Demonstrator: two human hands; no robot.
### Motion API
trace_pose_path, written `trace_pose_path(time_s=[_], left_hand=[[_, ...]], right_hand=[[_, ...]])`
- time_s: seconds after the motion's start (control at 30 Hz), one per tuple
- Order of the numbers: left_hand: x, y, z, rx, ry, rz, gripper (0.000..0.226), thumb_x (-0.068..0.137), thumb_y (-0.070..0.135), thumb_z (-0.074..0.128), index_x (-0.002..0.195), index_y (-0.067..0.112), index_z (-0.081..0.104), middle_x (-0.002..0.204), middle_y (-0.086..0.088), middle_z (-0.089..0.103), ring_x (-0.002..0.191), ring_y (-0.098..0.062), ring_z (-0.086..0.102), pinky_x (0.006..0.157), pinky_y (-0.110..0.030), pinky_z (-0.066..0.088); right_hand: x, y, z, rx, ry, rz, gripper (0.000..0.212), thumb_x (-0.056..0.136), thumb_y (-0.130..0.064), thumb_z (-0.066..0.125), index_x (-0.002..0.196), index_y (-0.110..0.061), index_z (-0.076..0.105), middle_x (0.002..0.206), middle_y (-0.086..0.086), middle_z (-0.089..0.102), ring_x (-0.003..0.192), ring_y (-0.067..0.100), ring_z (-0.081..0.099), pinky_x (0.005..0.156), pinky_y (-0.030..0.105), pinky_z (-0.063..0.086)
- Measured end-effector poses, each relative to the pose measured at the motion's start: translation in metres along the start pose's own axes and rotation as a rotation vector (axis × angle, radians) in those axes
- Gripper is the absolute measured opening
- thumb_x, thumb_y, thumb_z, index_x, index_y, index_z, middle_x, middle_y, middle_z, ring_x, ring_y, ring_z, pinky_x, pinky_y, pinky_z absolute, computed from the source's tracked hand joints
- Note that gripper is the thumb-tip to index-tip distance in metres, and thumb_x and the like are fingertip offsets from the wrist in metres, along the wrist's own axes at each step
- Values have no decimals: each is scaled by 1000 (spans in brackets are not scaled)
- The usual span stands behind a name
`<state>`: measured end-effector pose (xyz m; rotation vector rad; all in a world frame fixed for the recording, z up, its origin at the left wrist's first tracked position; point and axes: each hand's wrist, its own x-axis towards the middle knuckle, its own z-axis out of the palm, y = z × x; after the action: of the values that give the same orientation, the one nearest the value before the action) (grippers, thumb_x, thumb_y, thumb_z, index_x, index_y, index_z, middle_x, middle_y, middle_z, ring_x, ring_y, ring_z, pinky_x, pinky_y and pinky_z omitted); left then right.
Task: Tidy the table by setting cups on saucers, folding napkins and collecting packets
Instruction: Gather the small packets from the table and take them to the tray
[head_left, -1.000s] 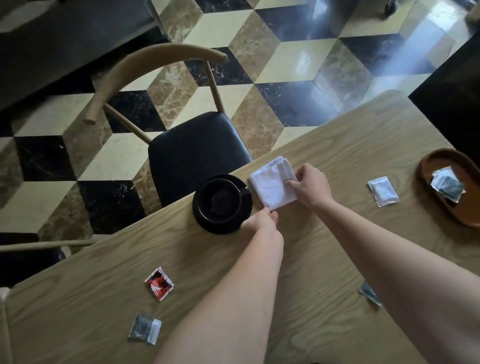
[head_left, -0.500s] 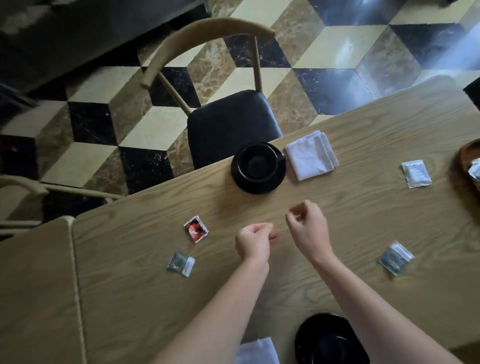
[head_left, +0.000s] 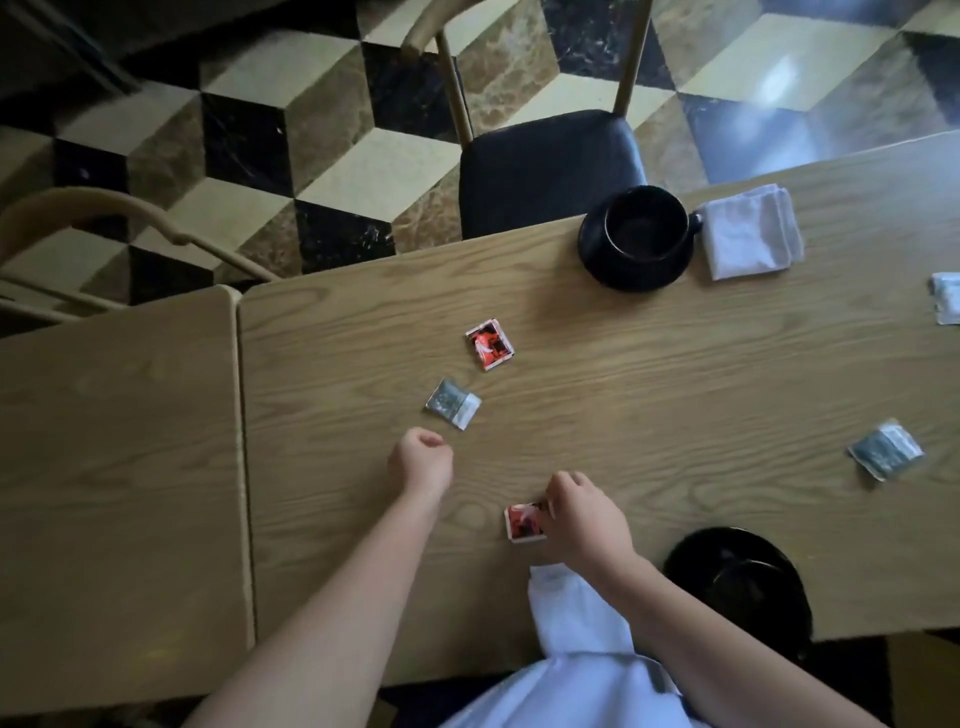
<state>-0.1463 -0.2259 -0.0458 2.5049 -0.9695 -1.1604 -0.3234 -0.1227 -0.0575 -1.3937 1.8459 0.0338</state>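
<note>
My right hand pinches the edge of a red packet lying near the table's front. My left hand hovers with curled fingers, holding nothing, just below a grey packet. Another red packet lies beyond it. A black cup on its saucer stands at the far edge beside a folded white napkin. More packets lie at the right: a grey one and a white one. A second black cup and saucer sits near me, next to a white napkin under my right forearm.
The wooden table butts against a second table on the left. A black-seated chair stands at the far side, and another chair's back shows at the left over the chequered floor.
Both hands left the folded napkin and drew back toward me. The view swung left and down. My right hand now pinches a red packet; my left moved toward the grey packet.
</note>
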Motion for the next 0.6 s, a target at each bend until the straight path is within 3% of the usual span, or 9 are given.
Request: trace_pose_path(time_s=[0.07, 0.17, 0.23, 0.43, 0.6], left_hand=[[6, 13, 2, 266, 40, 264, 24, 79, -3, 59, 93, 14, 67, 106, -11, 66, 96, -33, 62, 82, -36, 48], [15, 28, 2, 617, -4, 774, 30, 80, -3, 54, 101, 16, 66, 105, -9, 55, 98, -32, 52, 77, -40, 44], [25, 35, 0, 777, -77, 948, 31, 83, -2, 52, 106, 14, 65, 109, -10, 53, 103, -32, 49, 81, -44, 46], [43, 49, -5, 1112, -139, 1145, 22, 92, 13, 51, 112, 15, 61, 116, -8, 55, 115, -31, 48, 88, -42, 43], [48, 59, -6, 1249, -92, 1086, 24, 88, 9, 55, 111, 13, 59, 120, -9, 54, 116, -31, 47, 89, -40, 41]], right_hand=[[-5, 2, 8, -85, 34, -81, 24, 92, -39, 58, 101, -17, 53, 107, 2, 54, 101, 27, 56, 71, 37, 47], [-6, -2, 12, -162, 45, -178, 24, 90, -31, 59, 108, -17, 56, 111, 4, 54, 103, 28, 54, 75, 40, 49], [-5, -5, 11, -211, 40, -212, 24, 88, -26, 60, 110, -17, 58, 110, 5, 54, 103, 30, 53, 76, 42, 49], [-4, -7, 11, -319, 25, -221, 27, 85, -16, 57, 112, -18, 56, 112, 6, 51, 103, 31, 49, 73, 39, 43], [-5, -11, 12, -326, 34, -215, 32, 81, -8, 56, 112, -16, 55, 114, 6, 51, 106, 29, 47, 77, 37, 44]])
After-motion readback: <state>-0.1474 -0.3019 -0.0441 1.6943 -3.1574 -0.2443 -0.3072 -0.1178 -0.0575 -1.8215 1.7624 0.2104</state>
